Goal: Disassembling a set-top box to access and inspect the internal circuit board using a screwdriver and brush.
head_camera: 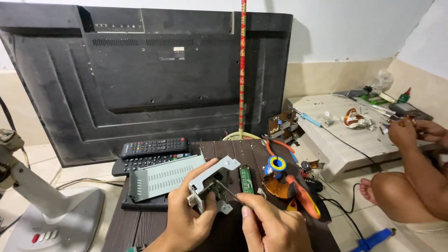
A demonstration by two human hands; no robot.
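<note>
My left hand [186, 214] grips a small grey metal bracket assembly [212, 183] over a dark low table [130, 228]. In my right hand [273, 228] is a thin metal tool [228, 191] whose tip touches the bracket's middle. A perforated grey metal cover [161, 177] lies just left of the bracket. To its right rest a narrow green circuit board [246, 179] and a blue solder spool [275, 164].
A large flat television [140, 79] stands back side out behind the table, with two remote controls [151, 154] in front. Orange-handled pliers [303, 196] lie at right. Another person [415, 172] sits at right, hands at a low white bench [340, 140]. A fan base [56, 219] is at left.
</note>
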